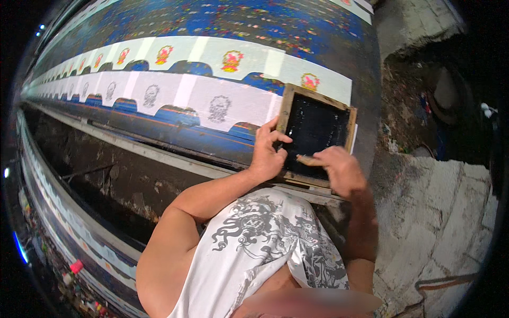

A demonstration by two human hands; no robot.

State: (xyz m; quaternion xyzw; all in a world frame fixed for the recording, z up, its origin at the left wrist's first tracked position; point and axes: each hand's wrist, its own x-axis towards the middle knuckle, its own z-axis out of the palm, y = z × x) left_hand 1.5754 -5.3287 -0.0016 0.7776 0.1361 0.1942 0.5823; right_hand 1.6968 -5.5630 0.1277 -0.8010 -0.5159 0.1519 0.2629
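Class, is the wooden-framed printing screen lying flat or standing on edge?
Flat: the printing screen overlaps white fabric, dark inside facing up.

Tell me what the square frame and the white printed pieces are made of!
Square frame: probably wood, dull and worn, with brown, stained bars. White printed pieces: maybe cloth, matte, lying flat without gloss; paper is possible too.
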